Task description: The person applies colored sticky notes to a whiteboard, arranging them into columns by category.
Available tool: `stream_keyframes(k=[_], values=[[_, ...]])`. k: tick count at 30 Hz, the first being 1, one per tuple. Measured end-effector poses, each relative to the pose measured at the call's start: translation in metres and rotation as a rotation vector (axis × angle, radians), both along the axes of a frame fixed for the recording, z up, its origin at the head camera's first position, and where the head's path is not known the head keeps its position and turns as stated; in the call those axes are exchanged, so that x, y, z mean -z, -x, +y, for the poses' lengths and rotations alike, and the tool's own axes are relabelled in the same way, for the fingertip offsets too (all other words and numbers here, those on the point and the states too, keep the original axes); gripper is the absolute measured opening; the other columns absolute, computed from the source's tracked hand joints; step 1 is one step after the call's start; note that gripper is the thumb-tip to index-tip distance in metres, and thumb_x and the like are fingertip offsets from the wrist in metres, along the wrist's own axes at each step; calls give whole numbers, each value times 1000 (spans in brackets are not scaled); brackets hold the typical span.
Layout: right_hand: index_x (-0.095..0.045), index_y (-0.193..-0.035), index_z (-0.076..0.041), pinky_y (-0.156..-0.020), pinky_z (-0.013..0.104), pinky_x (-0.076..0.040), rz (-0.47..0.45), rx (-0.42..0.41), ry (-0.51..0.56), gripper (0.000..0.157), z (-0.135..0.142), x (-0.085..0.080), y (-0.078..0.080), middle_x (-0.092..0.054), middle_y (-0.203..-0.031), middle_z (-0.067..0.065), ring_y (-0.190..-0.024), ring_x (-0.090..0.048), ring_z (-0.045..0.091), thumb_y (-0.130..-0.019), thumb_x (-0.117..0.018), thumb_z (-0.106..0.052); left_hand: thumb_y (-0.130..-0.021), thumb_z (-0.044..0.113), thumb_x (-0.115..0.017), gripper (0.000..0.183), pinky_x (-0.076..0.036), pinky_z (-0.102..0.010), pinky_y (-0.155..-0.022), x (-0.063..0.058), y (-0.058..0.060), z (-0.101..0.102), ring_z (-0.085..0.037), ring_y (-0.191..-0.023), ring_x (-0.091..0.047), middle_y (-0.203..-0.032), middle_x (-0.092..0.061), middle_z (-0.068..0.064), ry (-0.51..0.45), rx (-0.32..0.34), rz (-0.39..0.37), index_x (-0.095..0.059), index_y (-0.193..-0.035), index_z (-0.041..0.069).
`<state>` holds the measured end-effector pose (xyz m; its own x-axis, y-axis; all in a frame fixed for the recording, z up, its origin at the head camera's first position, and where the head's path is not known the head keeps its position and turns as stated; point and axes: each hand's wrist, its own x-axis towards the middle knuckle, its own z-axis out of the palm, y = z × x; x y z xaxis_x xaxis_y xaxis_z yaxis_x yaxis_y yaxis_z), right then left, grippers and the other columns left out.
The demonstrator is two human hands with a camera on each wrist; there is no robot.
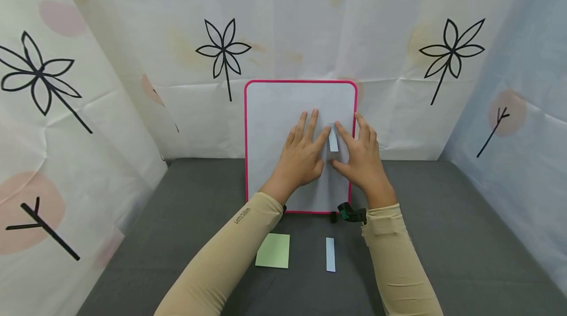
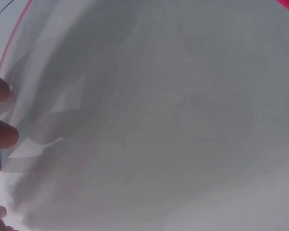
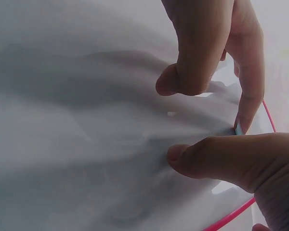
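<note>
A narrow light-blue paper strip (image 1: 333,140) lies upright against a whiteboard (image 1: 274,109) with a pink rim. My left hand (image 1: 303,153) is on the strip's left, its index fingertip touching near the top edge and the other fingers spread straight. From the other side my right hand (image 1: 361,153) touches the strip's top with its index fingertip, its thumb held apart lower down. The right wrist view shows the right thumb (image 3: 207,156) over the board, with the strip mostly hidden behind fingers. Only fingertips (image 2: 2,132) of the left hand show in the left wrist view.
On the dark grey table (image 1: 199,217) in front of the board lie a green square sticky note (image 1: 276,251), partly behind the left sleeve, and a second light-blue strip (image 1: 330,254). A black clip-like foot (image 1: 333,217) sits at the board's lower edge. Patterned white cloth (image 1: 301,25) hangs behind.
</note>
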<state>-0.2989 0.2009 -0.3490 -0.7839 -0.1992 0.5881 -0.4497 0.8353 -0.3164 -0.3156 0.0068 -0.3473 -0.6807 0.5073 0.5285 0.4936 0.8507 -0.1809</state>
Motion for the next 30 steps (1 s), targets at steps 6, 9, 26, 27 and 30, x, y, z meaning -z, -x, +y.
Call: stream_keyframes(k=[6,9,26,27,30], values=[[-53,-157,-13,-115,69,-34,31,-34,-6,91,-1,0,1,-15,-174,22,-152,-24,49,-76,-94,-12,-95,33,-67,74,-28,-49,-123,2,-1,-1,-40,-165,-7,-179,-6,-18,3,2,18,-42,-164,24],[-55,-155,-13,-116,68,-34,25,-45,-17,89,-2,0,1,-15,-174,22,-153,-24,49,-76,-95,-13,-95,33,-67,74,-28,-50,-125,4,-2,-1,-40,-164,-7,-179,-5,-18,3,5,7,-42,-164,24],[-65,-145,-9,-114,68,-34,77,-54,20,71,0,0,1,-23,-171,25,-146,-30,53,-79,-92,-13,-94,35,-67,79,-26,-49,-124,8,0,0,-41,-163,-8,-179,0,-19,-17,22,9,-39,-166,21],[-66,-143,-9,-114,68,-35,76,-54,22,69,0,1,1,-24,-171,24,-145,-31,52,-79,-92,-13,-94,36,-67,79,-26,-49,-125,8,-1,0,-41,-164,-7,-179,2,-19,-11,19,1,-38,-166,21],[-67,-142,-7,-112,66,-36,75,-51,26,69,0,0,0,-25,-170,23,-144,-31,51,-78,-93,-12,-95,36,-67,78,-25,-49,-126,10,-3,0,-41,-164,-6,-179,5,-19,-5,17,-14,-39,-166,22]])
